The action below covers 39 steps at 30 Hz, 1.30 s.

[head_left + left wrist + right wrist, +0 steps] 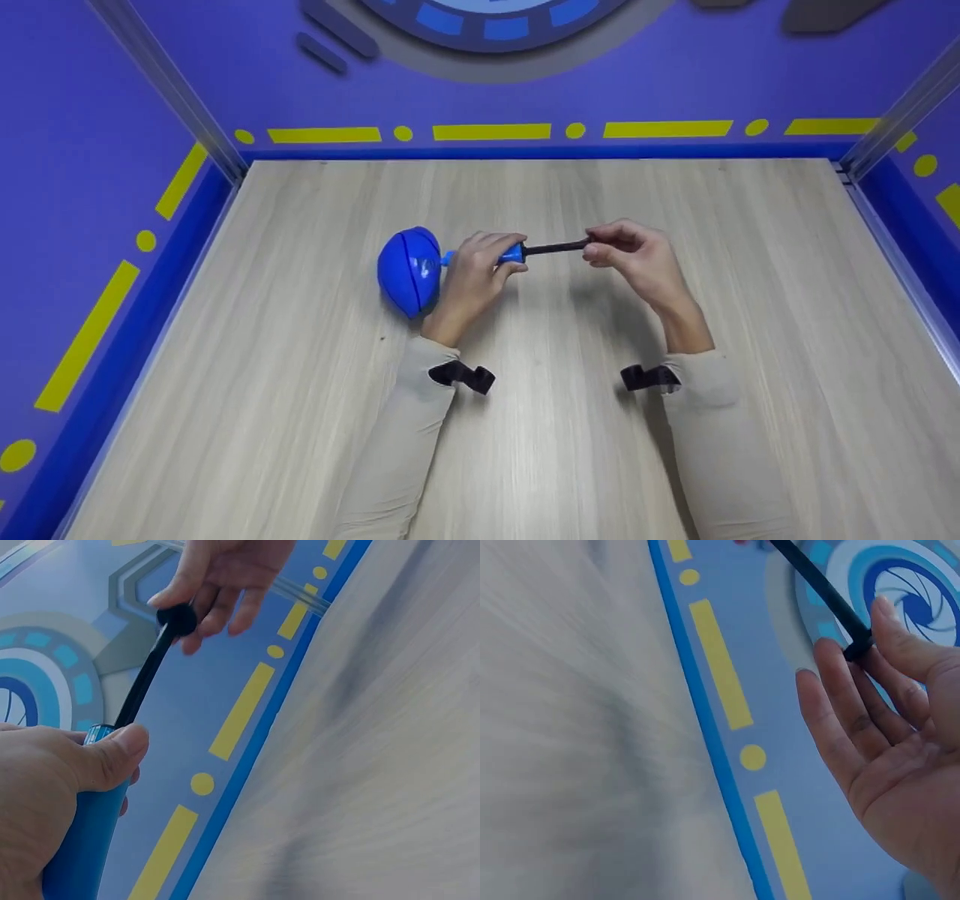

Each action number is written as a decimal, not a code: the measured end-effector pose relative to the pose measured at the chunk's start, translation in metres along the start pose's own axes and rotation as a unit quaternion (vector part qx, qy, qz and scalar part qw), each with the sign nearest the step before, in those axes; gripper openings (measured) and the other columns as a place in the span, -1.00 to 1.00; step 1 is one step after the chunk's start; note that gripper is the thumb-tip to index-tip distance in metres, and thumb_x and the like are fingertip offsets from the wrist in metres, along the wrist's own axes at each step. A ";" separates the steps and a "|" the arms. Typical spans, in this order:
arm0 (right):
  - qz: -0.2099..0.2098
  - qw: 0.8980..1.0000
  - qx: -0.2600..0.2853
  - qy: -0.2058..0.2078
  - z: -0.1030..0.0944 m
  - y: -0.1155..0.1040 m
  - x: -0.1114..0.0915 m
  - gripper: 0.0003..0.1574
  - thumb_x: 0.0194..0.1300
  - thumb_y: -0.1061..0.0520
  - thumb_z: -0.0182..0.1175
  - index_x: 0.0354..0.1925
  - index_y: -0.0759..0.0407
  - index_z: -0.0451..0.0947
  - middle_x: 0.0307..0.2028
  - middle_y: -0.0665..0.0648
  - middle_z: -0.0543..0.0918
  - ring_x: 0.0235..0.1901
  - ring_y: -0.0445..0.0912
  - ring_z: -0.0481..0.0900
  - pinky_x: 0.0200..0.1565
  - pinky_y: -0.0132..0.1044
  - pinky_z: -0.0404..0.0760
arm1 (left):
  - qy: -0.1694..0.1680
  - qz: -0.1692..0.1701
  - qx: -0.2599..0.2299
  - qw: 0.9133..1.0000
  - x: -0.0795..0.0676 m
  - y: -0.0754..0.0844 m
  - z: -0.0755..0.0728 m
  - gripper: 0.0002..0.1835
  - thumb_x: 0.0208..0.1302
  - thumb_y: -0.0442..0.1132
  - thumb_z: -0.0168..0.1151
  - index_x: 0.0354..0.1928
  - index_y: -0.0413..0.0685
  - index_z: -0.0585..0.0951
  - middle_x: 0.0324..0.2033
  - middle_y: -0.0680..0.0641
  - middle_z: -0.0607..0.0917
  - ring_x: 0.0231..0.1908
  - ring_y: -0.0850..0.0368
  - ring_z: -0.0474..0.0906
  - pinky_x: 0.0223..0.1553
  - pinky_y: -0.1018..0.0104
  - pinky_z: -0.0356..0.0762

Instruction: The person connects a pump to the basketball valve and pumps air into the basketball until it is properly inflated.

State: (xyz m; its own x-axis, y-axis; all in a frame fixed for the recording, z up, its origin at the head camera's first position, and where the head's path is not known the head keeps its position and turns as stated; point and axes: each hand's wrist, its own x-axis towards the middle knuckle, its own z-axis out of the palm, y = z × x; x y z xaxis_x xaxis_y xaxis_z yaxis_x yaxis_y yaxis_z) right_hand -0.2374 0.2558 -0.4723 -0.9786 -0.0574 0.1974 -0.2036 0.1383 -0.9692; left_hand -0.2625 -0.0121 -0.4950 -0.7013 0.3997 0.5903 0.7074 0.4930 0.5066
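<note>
My left hand [476, 270] grips the blue barrel [94, 840] of a hand pump, its thumb lying along the top end in the left wrist view. A black plunger rod [556, 247] extends from the barrel toward the right. At the rod's far end, my right hand [634, 259] pinches the small black knob [177, 619] between thumb and fingertips. On the pump's other side, a light blue nozzle [447, 259] points at a glossy blue rounded object [409, 271] with dark seams and a pointed lower end, just left of the left hand. Much of the barrel is hidden by that hand in the head view.
A light wood-grain table [540, 435] spreads beneath both hands. Blue panels with yellow markings [491, 132] stand along its back and sides, framed by metal posts [176, 82]. Each wrist carries a black camera mount [472, 376] over a beige sleeve.
</note>
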 end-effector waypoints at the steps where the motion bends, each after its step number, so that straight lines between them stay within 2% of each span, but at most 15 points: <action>1: 0.004 1.000 0.001 -0.001 0.006 0.001 0.000 -0.63 0.35 0.35 0.45 0.04 0.55 0.65 -0.16 0.23 0.77 -0.25 -0.06 0.79 -0.10 -0.23 0.77 | 0.000 0.004 0.006 1.000 0.000 0.001 0.001 -0.61 0.35 -0.19 0.48 0.13 -0.25 0.75 0.02 -0.16 0.81 0.04 -0.10 0.70 0.18 0.12 0.60; 7: -0.001 1.000 -0.020 -0.020 0.038 0.010 0.001 -0.66 0.35 0.33 0.44 0.02 0.52 0.67 -0.15 0.29 0.75 -0.26 -0.11 0.76 -0.12 -0.28 0.76 | -0.014 0.010 0.024 1.000 -0.002 0.005 0.006 -0.61 0.37 -0.17 0.46 0.13 -0.25 0.75 0.01 -0.15 0.81 0.02 -0.08 0.69 0.17 0.11 0.59; 12: -0.024 0.998 -0.040 -0.030 0.046 0.010 -0.001 -0.68 0.35 0.30 0.46 0.03 0.42 0.71 -0.13 0.27 0.76 -0.23 -0.08 0.73 -0.15 -0.32 0.73 | -0.016 0.011 0.009 1.000 -0.003 0.006 0.009 -0.60 0.37 -0.17 0.45 0.15 -0.26 0.74 0.01 -0.17 0.81 0.02 -0.08 0.70 0.15 0.12 0.62; 16: -0.036 0.996 -0.074 -0.045 0.040 0.007 -0.001 -0.69 0.36 0.27 0.47 0.04 0.36 0.72 -0.13 0.21 0.78 -0.18 -0.05 0.73 -0.12 -0.34 0.70 | -0.017 0.014 -0.002 1.000 -0.003 0.006 0.009 -0.60 0.35 -0.18 0.46 0.15 -0.24 0.74 0.02 -0.16 0.81 0.03 -0.08 0.70 0.16 0.14 0.63; 21: -0.045 0.991 -0.108 -0.059 0.023 -0.001 -0.001 -0.68 0.37 0.28 0.44 0.05 0.35 0.68 -0.12 0.21 0.75 -0.15 -0.03 0.70 -0.12 -0.34 0.67 | -0.030 -0.008 -0.014 0.999 -0.003 0.004 0.006 -0.59 0.38 -0.16 0.44 0.19 -0.18 0.74 0.07 -0.11 0.80 0.08 -0.03 0.68 0.18 0.19 0.61; 30: -0.043 0.991 -0.125 0.009 -0.015 -0.011 -0.004 -0.68 0.32 0.36 0.42 0.05 0.31 0.72 -0.17 0.20 0.71 -0.21 -0.10 0.66 -0.19 -0.43 0.62 | -0.003 -0.030 -0.009 1.000 -0.001 -0.003 0.000 -0.51 0.34 -0.21 0.48 0.25 -0.25 0.69 0.09 -0.17 0.78 0.13 -0.11 0.67 0.28 0.16 0.55; 35: -0.042 0.992 -0.120 0.000 -0.019 -0.011 -0.004 -0.69 0.35 0.32 0.43 0.05 0.33 0.72 -0.19 0.22 0.73 -0.25 -0.10 0.70 -0.21 -0.41 0.64 | -0.009 -0.053 0.003 0.999 -0.002 -0.005 0.000 -0.54 0.34 -0.17 0.50 0.19 -0.26 0.71 0.08 -0.16 0.75 0.14 -0.11 0.63 0.29 0.12 0.54; 39: -0.035 0.994 -0.102 -0.007 -0.017 -0.010 -0.005 -0.69 0.40 0.25 0.42 0.07 0.34 0.71 -0.18 0.20 0.73 -0.25 -0.08 0.74 -0.14 -0.37 0.69 | -0.012 -0.060 0.022 0.998 -0.003 -0.006 -0.001 -0.59 0.39 -0.12 0.47 0.15 -0.23 0.73 0.06 -0.14 0.76 0.13 -0.10 0.65 0.28 0.06 0.54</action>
State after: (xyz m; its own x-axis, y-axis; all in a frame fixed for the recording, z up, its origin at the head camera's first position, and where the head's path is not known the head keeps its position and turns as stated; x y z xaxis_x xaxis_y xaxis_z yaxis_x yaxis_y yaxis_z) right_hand -0.2304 0.2716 -0.4609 -0.9618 -0.0869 0.2595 -0.2735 0.3320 -0.9027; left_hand -0.2648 -0.0171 -0.4985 -0.7834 0.3527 0.5118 0.6133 0.5720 0.5447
